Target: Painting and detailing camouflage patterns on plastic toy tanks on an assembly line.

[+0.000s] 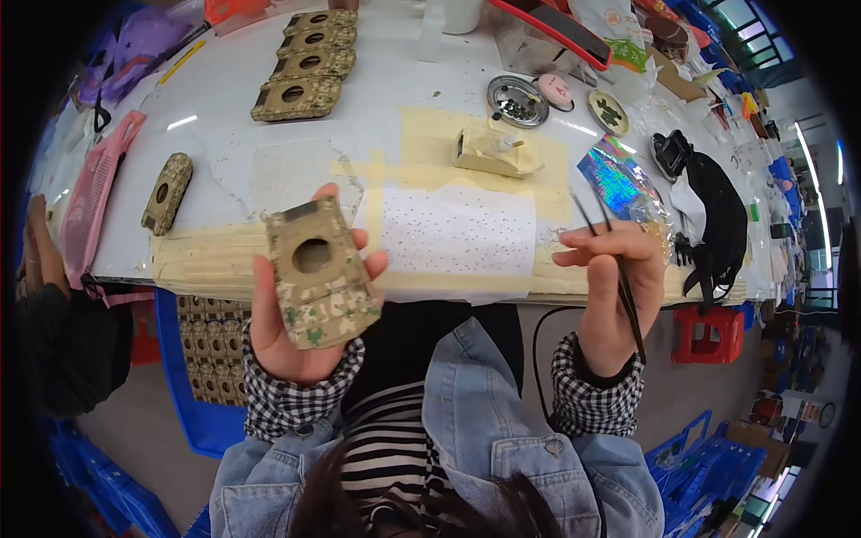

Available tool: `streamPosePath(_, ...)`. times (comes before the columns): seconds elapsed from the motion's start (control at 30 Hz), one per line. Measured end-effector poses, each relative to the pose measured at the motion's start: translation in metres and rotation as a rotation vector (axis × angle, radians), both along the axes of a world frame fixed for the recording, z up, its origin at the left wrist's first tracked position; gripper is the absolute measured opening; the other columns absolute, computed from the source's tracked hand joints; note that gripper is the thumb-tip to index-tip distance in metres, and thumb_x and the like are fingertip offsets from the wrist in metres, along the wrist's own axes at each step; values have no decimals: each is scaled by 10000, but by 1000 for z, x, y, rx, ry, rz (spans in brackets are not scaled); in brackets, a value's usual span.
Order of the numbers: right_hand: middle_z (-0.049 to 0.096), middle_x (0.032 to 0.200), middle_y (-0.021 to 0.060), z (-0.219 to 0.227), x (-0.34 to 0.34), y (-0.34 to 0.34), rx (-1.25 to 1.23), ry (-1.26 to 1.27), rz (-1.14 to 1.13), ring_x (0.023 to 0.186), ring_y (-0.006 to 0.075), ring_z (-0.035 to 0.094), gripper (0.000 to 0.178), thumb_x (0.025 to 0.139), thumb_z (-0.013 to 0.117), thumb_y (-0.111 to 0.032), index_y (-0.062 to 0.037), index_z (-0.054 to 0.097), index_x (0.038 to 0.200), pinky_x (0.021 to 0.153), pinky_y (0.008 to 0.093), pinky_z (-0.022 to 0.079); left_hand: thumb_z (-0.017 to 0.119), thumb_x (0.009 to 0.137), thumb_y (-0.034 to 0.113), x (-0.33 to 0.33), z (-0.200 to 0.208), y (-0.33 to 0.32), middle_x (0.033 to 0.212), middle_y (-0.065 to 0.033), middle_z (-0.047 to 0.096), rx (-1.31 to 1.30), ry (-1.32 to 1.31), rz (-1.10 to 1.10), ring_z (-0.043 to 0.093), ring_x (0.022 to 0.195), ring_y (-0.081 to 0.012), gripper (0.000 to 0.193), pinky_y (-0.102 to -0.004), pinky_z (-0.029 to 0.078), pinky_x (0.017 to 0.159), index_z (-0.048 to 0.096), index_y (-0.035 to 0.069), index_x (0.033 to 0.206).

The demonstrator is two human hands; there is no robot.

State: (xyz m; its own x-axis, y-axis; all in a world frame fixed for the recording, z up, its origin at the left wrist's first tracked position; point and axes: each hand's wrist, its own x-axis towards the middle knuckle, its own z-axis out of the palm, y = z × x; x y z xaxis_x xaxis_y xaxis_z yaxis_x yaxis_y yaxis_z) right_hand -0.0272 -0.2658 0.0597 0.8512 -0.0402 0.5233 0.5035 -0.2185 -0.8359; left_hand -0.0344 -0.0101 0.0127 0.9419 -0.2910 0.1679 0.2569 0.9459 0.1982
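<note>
My left hand (300, 336) is closed around a camouflage-painted model tank hull (316, 260), its round hole facing up. Black tweezers (626, 300) rest in my right hand (623, 287), tips apart and pointing away from me, with nothing visible between them. Between my hands lies a white sheet dotted with tiny dark specks (457, 229), edged by yellowish tape. Just beyond it sits a beige block (493, 154) with a small pale piece on top. Another camouflage hull (168, 194) lies alone on the table, left of my left hand.
Several camouflage hulls (300, 94) stand in a row at the back. At the far right are a metal dish of small dark parts (517, 100), a round dish of green pieces (610, 112), a red-cased phone (560, 34) and a black bag (717, 215). A blue crate (193, 417) holds more hulls below.
</note>
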Motion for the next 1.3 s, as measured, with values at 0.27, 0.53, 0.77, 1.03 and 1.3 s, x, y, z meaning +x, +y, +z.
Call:
streamPosePath(0.27,599,917,128,-24,-35,-121,-498,49,-858,793,155,551,214,952,494,-187,23,520,924,755,246,434,453,951,257,13,-21,71,1394,-174,312,893,-153,863,416,1220,-297,610,-443,334,1035,150,22,1427)
streamPosePath(0.53,573,952,157,-50,-23,-160,-679,173,-765,859,210,522,341,811,706,-208,-10,450,918,813,308,415,652,794,-1,17,-16,95,1211,-139,477,1368,-206,848,505,1090,-192,707,-324,431,924,257,17,1380)
streamPosePath(0.77,473,864,76,-52,-14,-164,-629,209,-734,840,176,468,410,753,764,-203,-18,445,932,804,283,401,745,730,32,18,-20,113,1165,-162,526,1710,-174,867,518,1103,-201,672,-308,444,905,345,10,1270)
streamPosePath(1.03,467,896,52,-51,-4,-172,-642,187,-673,827,149,441,435,719,788,-162,-30,433,933,791,258,387,795,698,231,15,-35,124,1206,-153,507,2077,-293,1077,469,1150,-253,649,-384,362,985,468,-6,1206)
streamPosePath(1.3,519,1055,131,-44,-12,-161,-593,-109,-731,895,177,507,479,693,799,-114,-56,373,904,852,289,405,712,787,317,-2,-23,75,1234,-203,485,1688,-465,1488,498,1125,-276,662,-386,397,943,411,-72,1230)
